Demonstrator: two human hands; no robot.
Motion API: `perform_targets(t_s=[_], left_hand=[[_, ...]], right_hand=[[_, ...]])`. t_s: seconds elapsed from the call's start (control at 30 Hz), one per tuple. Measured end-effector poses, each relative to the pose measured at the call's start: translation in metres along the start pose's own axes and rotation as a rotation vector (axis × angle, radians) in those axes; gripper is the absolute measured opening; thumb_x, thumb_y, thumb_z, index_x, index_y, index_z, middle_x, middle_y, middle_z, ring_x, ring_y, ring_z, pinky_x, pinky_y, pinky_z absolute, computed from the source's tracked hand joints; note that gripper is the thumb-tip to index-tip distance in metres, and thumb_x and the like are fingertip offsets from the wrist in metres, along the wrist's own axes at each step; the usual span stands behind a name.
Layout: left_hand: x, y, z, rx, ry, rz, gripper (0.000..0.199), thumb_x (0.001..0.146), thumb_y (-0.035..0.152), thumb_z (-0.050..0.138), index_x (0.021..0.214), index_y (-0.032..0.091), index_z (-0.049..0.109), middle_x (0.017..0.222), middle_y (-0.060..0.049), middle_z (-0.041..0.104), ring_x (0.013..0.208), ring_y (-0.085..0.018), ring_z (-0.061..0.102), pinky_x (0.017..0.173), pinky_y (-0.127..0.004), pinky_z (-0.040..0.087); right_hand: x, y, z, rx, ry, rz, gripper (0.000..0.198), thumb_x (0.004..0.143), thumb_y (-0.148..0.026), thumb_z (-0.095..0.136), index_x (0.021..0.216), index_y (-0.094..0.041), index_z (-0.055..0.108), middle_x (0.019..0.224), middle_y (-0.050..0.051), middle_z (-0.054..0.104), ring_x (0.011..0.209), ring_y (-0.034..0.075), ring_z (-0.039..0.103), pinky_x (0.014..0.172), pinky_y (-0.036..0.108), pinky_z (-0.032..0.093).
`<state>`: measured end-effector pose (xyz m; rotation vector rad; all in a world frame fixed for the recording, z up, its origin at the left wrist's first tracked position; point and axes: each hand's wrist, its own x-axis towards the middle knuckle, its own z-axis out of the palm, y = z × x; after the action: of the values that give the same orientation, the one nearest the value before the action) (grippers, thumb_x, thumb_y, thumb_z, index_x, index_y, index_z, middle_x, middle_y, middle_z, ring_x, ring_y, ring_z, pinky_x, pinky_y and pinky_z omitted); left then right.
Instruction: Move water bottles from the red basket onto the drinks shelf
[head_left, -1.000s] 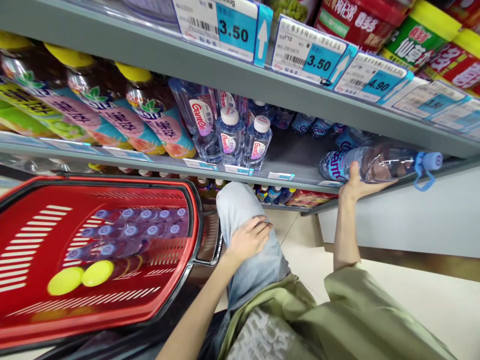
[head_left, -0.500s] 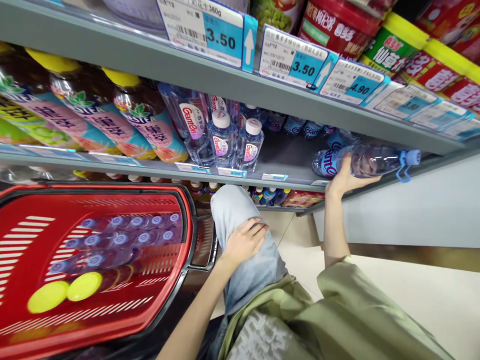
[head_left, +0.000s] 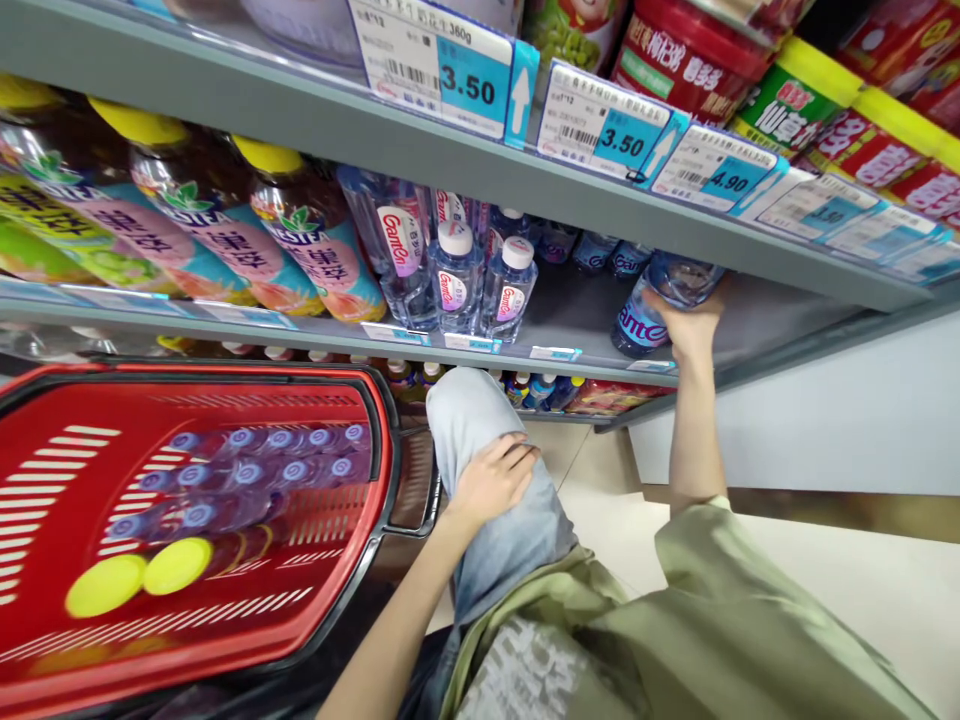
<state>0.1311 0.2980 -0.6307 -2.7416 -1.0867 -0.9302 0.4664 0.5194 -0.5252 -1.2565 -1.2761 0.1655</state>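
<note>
Your right hand [head_left: 690,325] grips the large water bottle [head_left: 651,305]; seat it upright on the shelf [head_left: 577,335]. Left hand [head_left: 495,478] rests loose on your knee.

Grey metal shelf [head_left: 577,318]: clear small water bottles [head_left: 457,278], yellow-capped tea bottles [head_left: 300,240], one large clear water bottle [head_left: 645,305] lying sideways

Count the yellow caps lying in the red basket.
2: both lie side by side at the basket's near-left, one yellow cap left of the other. More may be hidden.
</note>
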Motion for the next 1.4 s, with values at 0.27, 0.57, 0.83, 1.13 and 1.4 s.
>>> perform_targets(t_s=[0.27, 0.57, 0.83, 1.13, 1.4], left_hand=[[-0.002, 0.000, -0.001, -0.006, -0.019, -0.008, 0.025, 0.099, 0.015, 0.054, 0.114, 0.011, 0.073, 0.098, -0.008, 0.076, 0.113, -0.026, 0.063, 0.097, -0.038, 0.057], [-0.001, 0.000, 0.000, 0.006, 0.000, 0.004, 0.025, 0.098, 0.014, 0.054, 0.113, 0.010, 0.073, 0.097, -0.008, 0.076, 0.111, -0.026, 0.064, 0.097, -0.038, 0.057], [-0.001, 0.000, 0.001, 0.015, 0.020, 0.013, 0.025, 0.098, 0.013, 0.054, 0.113, 0.009, 0.074, 0.099, -0.008, 0.076, 0.111, -0.026, 0.063, 0.097, -0.039, 0.057], [0.003, 0.004, -0.003, 0.038, 0.016, 0.011, 0.026, 0.100, 0.013, 0.052, 0.111, 0.011, 0.075, 0.097, -0.008, 0.077, 0.111, -0.026, 0.064, 0.097, -0.039, 0.057], [0.003, 0.004, -0.004, 0.048, 0.007, 0.003, 0.026, 0.100, 0.012, 0.052, 0.111, 0.012, 0.075, 0.097, -0.008, 0.077, 0.111, -0.026, 0.065, 0.096, -0.038, 0.058]], right_hand=[[0.003, -0.009, -0.021, 0.173, -0.182, 0.148, 0.093, 0.049, -0.039, 0.095, 0.131, -0.016, 0.057, 0.129, 0.013, 0.071, 0.127, 0.033, 0.066, 0.113, 0.056, 0.052], [0.002, -0.006, -0.038, 0.155, -0.301, 0.215, 0.090, 0.053, -0.045, 0.090, 0.132, -0.015, 0.060, 0.130, 0.014, 0.071, 0.127, 0.032, 0.065, 0.114, 0.056, 0.050], [-0.045, -0.006, -0.019, -0.228, 0.050, 0.109, 0.131, 0.054, -0.052, 0.091, 0.158, -0.010, 0.023, 0.159, 0.024, 0.039, 0.151, 0.033, 0.040, 0.127, 0.053, 0.030], [-0.058, -0.002, -0.006, -0.432, 0.089, 0.213, 0.131, 0.053, -0.049, 0.093, 0.155, -0.014, 0.019, 0.152, 0.025, 0.047, 0.144, 0.039, 0.049, 0.120, 0.054, 0.039], [-0.053, 0.004, -0.037, -0.428, 0.072, 0.259, 0.122, 0.046, -0.051, 0.092, 0.146, -0.017, 0.031, 0.139, 0.022, 0.059, 0.131, 0.040, 0.059, 0.113, 0.055, 0.045]])
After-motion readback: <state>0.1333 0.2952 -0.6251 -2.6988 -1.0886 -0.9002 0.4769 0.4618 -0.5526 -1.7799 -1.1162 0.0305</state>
